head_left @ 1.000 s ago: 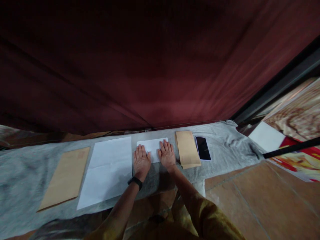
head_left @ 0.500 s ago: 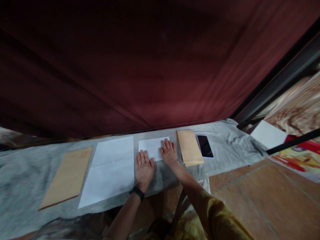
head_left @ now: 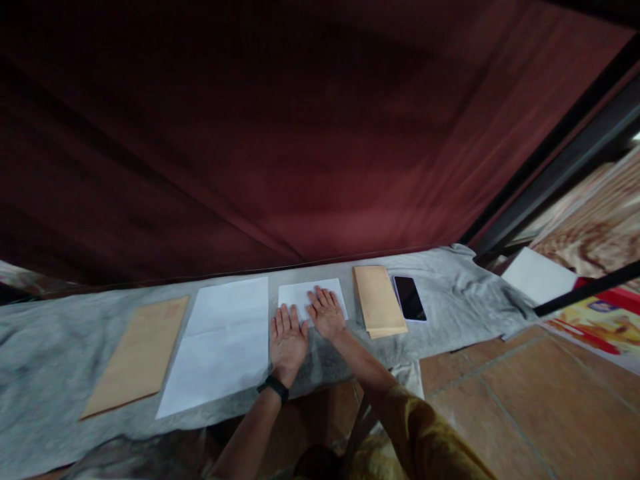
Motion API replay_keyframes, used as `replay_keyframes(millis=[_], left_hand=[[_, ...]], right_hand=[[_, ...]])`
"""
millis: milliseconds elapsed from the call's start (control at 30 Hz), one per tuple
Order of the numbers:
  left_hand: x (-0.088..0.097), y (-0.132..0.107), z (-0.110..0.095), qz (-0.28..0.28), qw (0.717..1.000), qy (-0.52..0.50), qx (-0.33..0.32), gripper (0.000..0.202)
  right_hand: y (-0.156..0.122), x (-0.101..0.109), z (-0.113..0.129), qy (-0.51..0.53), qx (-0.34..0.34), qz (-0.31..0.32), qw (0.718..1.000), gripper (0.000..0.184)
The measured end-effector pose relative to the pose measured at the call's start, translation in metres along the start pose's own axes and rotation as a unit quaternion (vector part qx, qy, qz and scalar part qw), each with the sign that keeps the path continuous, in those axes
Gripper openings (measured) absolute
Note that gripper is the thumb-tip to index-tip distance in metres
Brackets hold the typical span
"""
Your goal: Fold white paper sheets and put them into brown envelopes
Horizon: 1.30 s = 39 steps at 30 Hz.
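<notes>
A small white sheet of paper (head_left: 295,293), which looks folded, lies on the grey cloth in front of me. My left hand (head_left: 289,341), with a dark band at the wrist, rests flat with its fingertips on the sheet's near left corner. Across the middle of the same sheet lies my right hand (head_left: 326,313), palm down with fingers outstretched. Left of my hands is a larger white sheet (head_left: 220,347) with a crease across it. To the right lies a short stack of brown envelopes (head_left: 380,300).
A brown envelope (head_left: 137,357) lies at the far left on the grey cloth (head_left: 40,353). Beside the envelope stack is a phone (head_left: 410,298). A dark red curtain (head_left: 320,167) hangs behind. On the right are a dark metal bar (head_left: 590,290) and a white box (head_left: 539,272).
My right hand has slid left across the small sheet, from its right edge toward my left hand. My left hand has stayed in place. The view has shifted slightly.
</notes>
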<state>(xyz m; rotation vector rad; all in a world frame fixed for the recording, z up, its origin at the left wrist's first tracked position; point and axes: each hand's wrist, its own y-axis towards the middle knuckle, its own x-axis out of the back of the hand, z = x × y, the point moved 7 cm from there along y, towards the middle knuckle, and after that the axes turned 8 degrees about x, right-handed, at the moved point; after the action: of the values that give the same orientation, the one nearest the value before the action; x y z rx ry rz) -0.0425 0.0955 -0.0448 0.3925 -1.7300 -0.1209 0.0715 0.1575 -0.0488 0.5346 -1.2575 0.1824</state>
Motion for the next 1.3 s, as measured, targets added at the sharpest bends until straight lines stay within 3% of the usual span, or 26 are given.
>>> replay_keyframes(millis=[167, 333, 533, 667, 800, 933, 1133, 1167, 1233, 1300], left_hand=[[0.003, 0.001, 0.0, -0.008, 1.0, 0.0, -0.003, 0.06], [0.003, 0.002, 0.0, -0.012, 1.0, -0.001, 0.001, 0.061], [0.002, 0.002, 0.002, -0.003, 1.0, -0.006, 0.004, 0.059], [0.003, 0.0, 0.003, 0.008, 1.0, -0.01, -0.008, 0.057], [0.004, -0.001, 0.003, 0.013, 1.0, -0.023, -0.016, 0.057], [0.011, 0.0, 0.005, 0.006, 0.997, -0.081, -0.007, 0.058], [0.041, -0.018, 0.016, -0.036, 0.963, -0.266, 0.029, 0.06], [0.046, -0.024, 0.016, -0.039, 0.956, -0.29, 0.03, 0.059], [0.053, -0.038, 0.013, -0.034, 0.947, -0.318, 0.019, 0.057], [0.056, -0.05, 0.007, -0.024, 0.945, -0.325, -0.005, 0.056]], right_hand=[[0.012, 0.008, -0.041, -0.002, -0.035, 0.031, 0.999, 0.047], [0.052, 0.021, -0.07, 0.01, -0.01, 0.135, 0.991, 0.048], [0.091, 0.027, -0.081, 0.009, -0.026, 0.181, 0.983, 0.056], [0.099, 0.028, -0.08, 0.033, -0.035, 0.196, 0.979, 0.046], [0.097, 0.033, -0.082, 0.092, -0.034, 0.217, 0.971, 0.026], [0.084, 0.05, -0.089, 0.171, -0.048, 0.21, 0.961, 0.023], [0.025, 0.077, -0.087, 0.299, -0.102, 0.142, 0.938, 0.027], [0.01, 0.076, -0.083, 0.329, -0.119, 0.117, 0.929, 0.028], [-0.024, 0.07, -0.079, 0.492, -0.22, 0.001, 0.842, 0.026], [-0.057, 0.052, -0.068, 0.577, -0.291, -0.051, 0.761, 0.029]])
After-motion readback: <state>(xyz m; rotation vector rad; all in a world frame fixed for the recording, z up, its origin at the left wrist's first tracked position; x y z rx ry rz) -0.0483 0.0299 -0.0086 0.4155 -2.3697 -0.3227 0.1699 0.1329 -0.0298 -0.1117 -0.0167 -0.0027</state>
